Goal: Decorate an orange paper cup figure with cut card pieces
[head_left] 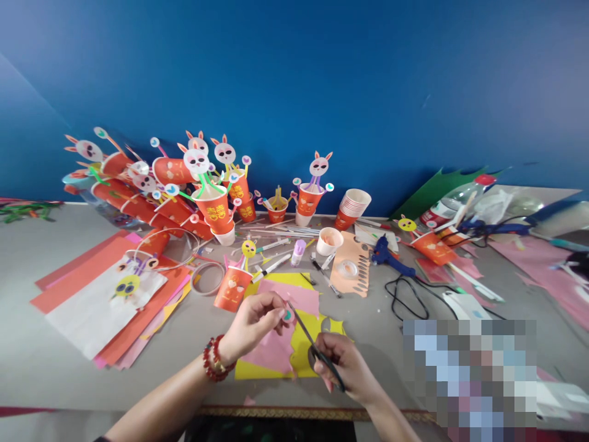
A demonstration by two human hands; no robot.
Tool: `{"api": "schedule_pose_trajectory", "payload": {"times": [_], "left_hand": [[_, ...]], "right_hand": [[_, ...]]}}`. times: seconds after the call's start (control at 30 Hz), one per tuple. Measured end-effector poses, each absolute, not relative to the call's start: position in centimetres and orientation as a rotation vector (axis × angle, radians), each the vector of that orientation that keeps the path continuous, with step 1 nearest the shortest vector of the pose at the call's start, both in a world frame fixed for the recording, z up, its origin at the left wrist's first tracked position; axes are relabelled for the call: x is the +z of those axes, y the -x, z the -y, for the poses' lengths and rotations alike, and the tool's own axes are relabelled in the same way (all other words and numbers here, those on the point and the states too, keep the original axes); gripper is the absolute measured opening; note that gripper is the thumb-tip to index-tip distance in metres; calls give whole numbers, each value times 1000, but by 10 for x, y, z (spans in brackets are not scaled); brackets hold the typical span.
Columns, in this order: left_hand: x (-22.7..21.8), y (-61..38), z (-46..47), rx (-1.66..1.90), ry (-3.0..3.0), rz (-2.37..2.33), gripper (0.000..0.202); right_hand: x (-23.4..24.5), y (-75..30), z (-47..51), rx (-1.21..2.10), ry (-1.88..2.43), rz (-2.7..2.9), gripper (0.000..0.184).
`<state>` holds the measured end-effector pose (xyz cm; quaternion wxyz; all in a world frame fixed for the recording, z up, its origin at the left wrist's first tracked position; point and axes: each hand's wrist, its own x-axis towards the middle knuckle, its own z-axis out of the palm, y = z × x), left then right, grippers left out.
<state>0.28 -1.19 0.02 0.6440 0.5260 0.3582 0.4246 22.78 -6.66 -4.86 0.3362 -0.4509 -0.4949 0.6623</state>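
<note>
Between the thumb and fingers of my left hand (257, 320) is a small round paper piece (288, 315), pinkish-white with a teal patch. My right hand (343, 362) grips dark scissors (304, 326), whose blades point up and left, close beside the paper piece. Whether the blades touch it I cannot tell. Underneath both hands lie a yellow paper sheet (257, 372) with scalloped cut edges and pink paper (271, 356). An orange paper cup (233, 288) with a yellow round face (249, 247) leans just beyond my left hand.
Orange cups with rabbit faces (197, 161) crowd the back left. Stacked cups (352, 205) stand at the back. A blue glue gun (391, 258) with its black cord lies right of centre. Coloured paper sheets (87, 313) and a tape roll (207, 279) are on the left.
</note>
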Motion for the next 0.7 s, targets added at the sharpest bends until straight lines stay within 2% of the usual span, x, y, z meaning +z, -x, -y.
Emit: {"api": "schedule_pose_trajectory", "payload": {"times": [0.4, 0.7], "left_hand": [[2, -1, 12, 1004, -1512, -893, 25], [3, -1, 13, 987, -1520, -893, 22]], "right_hand": [[-48, -229, 67, 1705, 1173, 1336, 58], [-46, -227, 66, 1741, 1167, 1308, 60]]}}
